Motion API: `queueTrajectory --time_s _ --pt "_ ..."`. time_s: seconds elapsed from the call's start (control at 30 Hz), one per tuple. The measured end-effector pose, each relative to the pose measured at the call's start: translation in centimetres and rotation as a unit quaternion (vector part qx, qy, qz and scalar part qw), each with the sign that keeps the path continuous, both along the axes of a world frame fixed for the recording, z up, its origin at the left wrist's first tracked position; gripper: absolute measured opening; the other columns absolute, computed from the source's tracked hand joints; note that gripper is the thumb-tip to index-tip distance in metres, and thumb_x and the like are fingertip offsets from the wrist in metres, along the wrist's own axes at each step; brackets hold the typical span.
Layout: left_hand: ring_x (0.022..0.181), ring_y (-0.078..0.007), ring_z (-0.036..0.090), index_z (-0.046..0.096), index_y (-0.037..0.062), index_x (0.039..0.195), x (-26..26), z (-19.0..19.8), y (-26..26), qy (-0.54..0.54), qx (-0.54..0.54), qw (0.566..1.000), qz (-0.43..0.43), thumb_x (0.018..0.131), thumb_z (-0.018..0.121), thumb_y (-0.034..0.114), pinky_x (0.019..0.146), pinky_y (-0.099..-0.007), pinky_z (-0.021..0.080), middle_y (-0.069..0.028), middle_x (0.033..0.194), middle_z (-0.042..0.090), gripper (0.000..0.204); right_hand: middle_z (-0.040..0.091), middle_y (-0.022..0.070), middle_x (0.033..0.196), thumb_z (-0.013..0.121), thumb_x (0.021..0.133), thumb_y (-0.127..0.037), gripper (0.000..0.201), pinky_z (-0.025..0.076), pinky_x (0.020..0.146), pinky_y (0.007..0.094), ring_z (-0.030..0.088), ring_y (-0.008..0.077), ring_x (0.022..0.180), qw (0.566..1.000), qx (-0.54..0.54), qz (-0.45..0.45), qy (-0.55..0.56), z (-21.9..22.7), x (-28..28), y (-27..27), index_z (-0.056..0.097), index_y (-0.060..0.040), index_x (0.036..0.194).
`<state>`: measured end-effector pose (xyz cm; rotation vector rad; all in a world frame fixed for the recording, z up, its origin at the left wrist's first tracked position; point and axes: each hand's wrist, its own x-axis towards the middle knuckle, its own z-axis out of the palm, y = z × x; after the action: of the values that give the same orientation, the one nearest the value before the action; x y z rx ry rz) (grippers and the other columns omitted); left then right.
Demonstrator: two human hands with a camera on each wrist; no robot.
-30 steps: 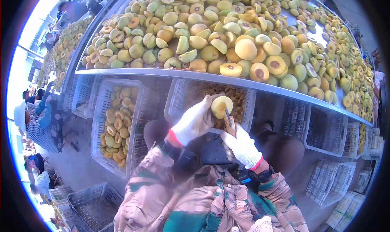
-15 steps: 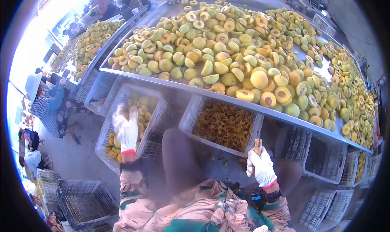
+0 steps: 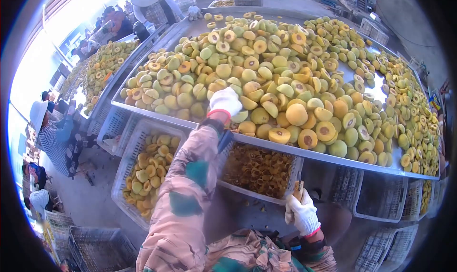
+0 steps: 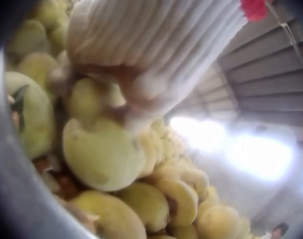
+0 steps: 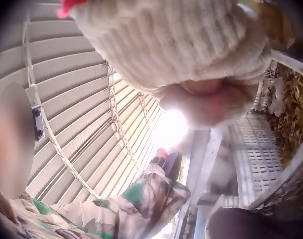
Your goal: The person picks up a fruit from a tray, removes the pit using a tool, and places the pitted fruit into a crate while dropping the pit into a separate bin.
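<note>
My gloved left hand (image 3: 224,102) reaches into the near edge of a heap of halved yellow-green peaches (image 3: 285,88) on a metal table. In the left wrist view, its thumb and fingers curl round a peach half (image 4: 89,99), its outline blurred, with other peach halves (image 4: 101,157) just below. Lower right, my gloved right hand (image 3: 303,214) grips a pitting knife by its wooden handle (image 3: 298,188); the blade is hard to make out. The right wrist view shows the folded fingers of that glove (image 5: 206,94), with the knife mostly hidden.
Under the table edge (image 3: 314,156), a crate (image 3: 281,200) holds brown pit scraps (image 3: 259,172). Left of it another crate (image 3: 119,196) holds cut peach halves (image 3: 152,165). Stacked crates (image 3: 381,196) stand at the right. A person in a pale hat (image 3: 39,112) sits at far left.
A second ago both hands worked on one peach half with the knife. The left hand then went over the left crate and has since moved up to the heap. The right hand keeps the knife, now lower right.
</note>
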<state>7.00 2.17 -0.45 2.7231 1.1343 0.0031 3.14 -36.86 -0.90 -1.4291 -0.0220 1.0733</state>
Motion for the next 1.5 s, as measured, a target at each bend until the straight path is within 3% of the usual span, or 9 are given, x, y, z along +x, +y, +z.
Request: queueTrajectory --time_s 0.27,0.4,0.5,0.67,0.8,0.9,1.0,1.17,1.5 --pt "0.12 -0.0173 0.055 0.05 0.0022 0.136 -9.7 5.5 -9.8 -0.355 -0.451 0.793 -0.204 0.075 0.065 -0.006 0.103 -0.0323 0.043 -0.0097 0.128 0.06 0.063 0.049 0.0004 0.067 0.057 0.098 -0.031 0.024 0.037 0.041 0.0288 0.043 0.0118 0.045 0.993 0.103 -0.017 0.05 2.7 0.6 2.3 0.051 -0.0103 0.106" --pt "0.118 -0.0329 0.059 0.059 0.0082 0.122 -12.4 6.0 -16.1 -0.301 -0.203 0.794 -0.488 0.073 0.069 -0.008 0.1 -0.0389 0.047 -0.0138 0.125 0.061 0.052 0.051 0.0007 0.073 0.051 0.1 -0.046 0.033 0.036 0.048 0.0271 0.045 0.0113 0.054 0.965 0.211 -0.014 0.154 3.4 0.2 3.4 0.054 -0.0137 0.106" --pt "0.127 -0.029 0.051 0.05 0.0094 0.137 -13.4 4.5 -18.5 -0.342 -0.324 0.779 -0.414 0.077 0.063 -0.008 0.104 -0.0396 0.043 -0.0132 0.137 0.052 0.063 0.051 0.0022 0.074 0.053 0.1 -0.041 0.031 0.036 0.051 0.0253 0.046 0.0115 0.057 0.947 0.248 -0.063 0.197 2.2 -1.0 3.1 0.055 -0.0108 0.105" --pt "0.115 -0.0278 0.055 0.033 0.0081 0.148 -14.3 -0.2 -23.2 -0.524 -0.781 0.321 -0.112 0.098 0.054 0.042 0.087 -0.0435 0.051 -0.0123 0.136 0.049 0.064 0.057 0.0016 0.083 0.063 0.095 -0.029 0.032 0.042 0.047 0.0251 0.053 0.0099 0.057 0.957 0.245 -0.108 0.115 1.4 -2.3 3.6 0.052 -0.0145 0.121" --pt "0.118 -0.0276 0.054 0.038 0.0102 0.144 -14.3 -1.2 -23.1 -0.43 -0.796 0.426 0.003 0.102 0.033 0.054 0.09 -0.0428 0.05 -0.011 0.134 0.052 0.061 0.056 -0.0006 0.08 0.066 0.092 -0.026 0.036 0.043 0.047 0.0209 0.052 0.005 0.054 0.991 0.131 -0.029 -0.029 1.1 -2.2 3.3 0.051 -0.0108 0.121" --pt "0.095 -0.0235 0.06 0.038 0.0107 0.14 -14.9 -1.9 -22.7 -0.391 -0.68 0.618 -0.054 0.103 0.03 0.053 0.067 -0.0366 0.054 -0.0113 0.12 0.057 0.057 0.057 0.0011 0.078 0.071 0.087 -0.031 0.04 0.043 0.048 0.021 0.052 0.0054 0.054 0.989 0.068 0.027 -0.129 2.1 -0.8 2.1 0.055 -0.0076 0.115" --pt "0.101 -0.0255 0.063 0.043 0.0103 0.135 -15.6 -1.4 -21.7 -0.345 -0.795 0.498 -0.024 0.101 0.035 0.055 0.071 -0.0389 0.057 -0.0104 0.124 0.057 0.057 0.061 0.0009 0.082 0.07 0.087 -0.033 0.041 0.044 0.053 0.0249 0.053 0.0074 0.056 0.949 -0.016 0.106 -0.295 3.1 0.8 2.3 0.059 -0.0039 0.113" --pt "0.105 -0.0376 0.064 0.051 0.0035 0.12 -14.0 -2.2 -21.3 -0.429 -0.849 0.303 0.057 0.099 0.052 0.041 0.078 -0.0507 0.059 -0.0192 0.117 0.06 0.043 0.053 -0.001 0.071 0.06 0.094 -0.024 0.026 0.043 0.044 0.0227 0.051 0.0083 0.052 0.986 0.118 -0.06 -0.097 3.5 -0.4 1.7 0.053 -0.0082 0.113" --pt "0.115 -0.0435 0.056 0.058 0.0078 0.111 -12.2 -2.0 -21.7 -0.546 -0.794 0.266 0.007 0.099 0.05 0.04 0.095 -0.0599 0.047 -0.013 0.117 0.062 0.035 0.051 0.0026 0.068 0.062 0.094 -0.023 0.029 0.043 0.04 0.0277 0.049 0.0126 0.046 0.986 0.134 0.002 0.104 3.3 -5.6 2.5 0.044 -0.0075 0.111"
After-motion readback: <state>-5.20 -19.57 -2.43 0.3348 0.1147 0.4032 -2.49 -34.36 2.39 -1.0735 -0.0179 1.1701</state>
